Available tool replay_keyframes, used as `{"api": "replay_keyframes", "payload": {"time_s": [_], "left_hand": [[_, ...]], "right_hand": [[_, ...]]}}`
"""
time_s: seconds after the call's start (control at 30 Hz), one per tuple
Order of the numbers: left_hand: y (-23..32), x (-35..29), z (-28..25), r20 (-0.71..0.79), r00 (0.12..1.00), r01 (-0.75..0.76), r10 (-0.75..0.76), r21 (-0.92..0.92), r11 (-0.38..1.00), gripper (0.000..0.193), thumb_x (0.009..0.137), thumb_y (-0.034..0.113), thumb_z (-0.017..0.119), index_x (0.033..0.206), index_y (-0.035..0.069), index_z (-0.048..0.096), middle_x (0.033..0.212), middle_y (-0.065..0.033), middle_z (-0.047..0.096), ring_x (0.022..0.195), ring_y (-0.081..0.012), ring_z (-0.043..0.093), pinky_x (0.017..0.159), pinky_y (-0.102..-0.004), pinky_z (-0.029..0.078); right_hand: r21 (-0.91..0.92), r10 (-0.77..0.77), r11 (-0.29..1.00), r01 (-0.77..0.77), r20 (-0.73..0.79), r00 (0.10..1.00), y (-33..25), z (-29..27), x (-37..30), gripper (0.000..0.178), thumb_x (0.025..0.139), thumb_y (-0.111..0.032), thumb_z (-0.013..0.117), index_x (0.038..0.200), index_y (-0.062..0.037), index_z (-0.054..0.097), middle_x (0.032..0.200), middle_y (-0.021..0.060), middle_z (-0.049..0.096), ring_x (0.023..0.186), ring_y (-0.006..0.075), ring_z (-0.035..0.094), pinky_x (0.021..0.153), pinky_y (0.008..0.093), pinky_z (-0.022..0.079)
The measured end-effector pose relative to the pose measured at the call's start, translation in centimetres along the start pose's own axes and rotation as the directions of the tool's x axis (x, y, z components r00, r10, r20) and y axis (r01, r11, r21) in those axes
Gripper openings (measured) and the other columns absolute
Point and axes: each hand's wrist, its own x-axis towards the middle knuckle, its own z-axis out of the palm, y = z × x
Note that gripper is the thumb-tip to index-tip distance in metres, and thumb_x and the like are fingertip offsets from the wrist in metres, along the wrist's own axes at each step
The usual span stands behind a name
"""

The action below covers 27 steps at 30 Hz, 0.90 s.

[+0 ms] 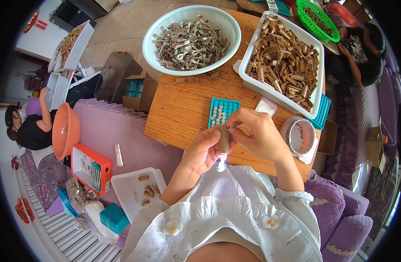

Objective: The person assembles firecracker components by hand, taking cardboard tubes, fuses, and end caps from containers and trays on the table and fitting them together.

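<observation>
My left hand (pixel 197 153) is wrapped around a small brown tube (pixel 225 140), held upright over the table's near edge. A bright white glow shows at the tube's lower end, against my clothes. The fingers of my right hand (pixel 258 131) are pinched together at the tube's upper end; whatever lies between the fingertips is too small to make out. Just beyond my hands sits a teal tray (pixel 230 105) of small round pockets, some filled with pale round discs. To its right lies a clear plastic packet (pixel 266 106).
On the wooden table (pixel 176 109) stand a pale colander (pixel 149 46) of metallic strips, a white bin (pixel 277 94) of brown shells, and a round tub (pixel 309 142) holding something pale. A white tray (pixel 124 185) with brown tubes lies at left. People sit far left and far right.
</observation>
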Motion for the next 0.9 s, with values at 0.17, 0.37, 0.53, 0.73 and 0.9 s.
{"api": "replay_keyframes", "payload": {"time_s": [0.17, 0.37, 0.53, 0.73, 0.9], "left_hand": [[-0.3, 0.1, -0.4, -0.068, 0.997, 0.03, -0.033, -0.043, 0.999, 0.029, 0.085, 0.029, 0.05, 0.095, 0.001, 0.051, 0.078, -0.0102, 0.058, 0.065, -0.0108, 0.054, 0.053, -0.0181, 0.042], [-1.0, 1.0, -1.8, -0.077, 0.995, 0.068, -0.07, -0.027, 0.997, 0.025, 0.088, 0.025, 0.047, 0.096, 0.002, 0.051, 0.081, -0.0115, 0.059, 0.065, -0.0093, 0.054, 0.053, -0.0174, 0.043], [-0.7, 1.5, -0.1, -0.105, 0.991, 0.081, -0.087, -0.053, 0.995, 0.028, 0.088, 0.025, 0.045, 0.095, -0.001, 0.051, 0.08, -0.0114, 0.059, 0.061, -0.0111, 0.055, 0.054, -0.0182, 0.046], [-0.5, 1.8, 1.2, -0.179, 0.981, 0.066, -0.073, -0.046, 0.997, 0.028, 0.088, 0.025, 0.045, 0.096, -0.001, 0.051, 0.082, -0.0127, 0.059, 0.066, -0.013, 0.058, 0.058, -0.0188, 0.049], [-0.9, 2.2, 0.1, -0.168, 0.982, 0.081, -0.083, -0.016, 0.997, 0.027, 0.088, 0.025, 0.045, 0.092, 0.0, 0.052, 0.08, -0.0115, 0.058, 0.062, -0.0106, 0.056, 0.055, -0.0168, 0.047]], "right_hand": [[-0.027, 0.061, 0.998, -0.058, 0.086, 0.994, 0.4, 0.1, 0.6, 0.009, 0.07, 0.004, 0.052, 0.078, -0.0005, 0.05, 0.067, 0.0125, 0.056, 0.062, 0.0286, 0.057, 0.054, 0.034, 0.045], [-0.037, 0.186, 0.982, -0.183, 0.181, 0.966, 1.7, -0.1, 0.7, 0.006, 0.072, 0.003, 0.051, 0.077, -0.0002, 0.053, 0.065, 0.0128, 0.056, 0.062, 0.0256, 0.059, 0.055, 0.0323, 0.046], [0.181, 0.246, 0.946, -0.269, 0.137, 0.959, 3.4, -1.0, -0.1, 0.009, 0.069, 0.003, 0.056, 0.077, 0.0002, 0.054, 0.076, 0.0081, 0.055, 0.07, 0.0173, 0.057, 0.058, 0.0249, 0.045], [0.003, 0.133, 0.991, -0.134, 0.08, 0.988, 2.8, -1.1, 0.0, 0.007, 0.07, 0.002, 0.054, 0.077, 0.001, 0.051, 0.073, 0.0114, 0.052, 0.068, 0.025, 0.054, 0.058, 0.0308, 0.042], [-0.011, 0.135, 0.991, -0.135, 0.088, 0.987, 3.4, -0.7, -0.2, 0.006, 0.07, 0.002, 0.052, 0.075, 0.0014, 0.05, 0.071, 0.0123, 0.05, 0.066, 0.0269, 0.052, 0.058, 0.0333, 0.041]]}}
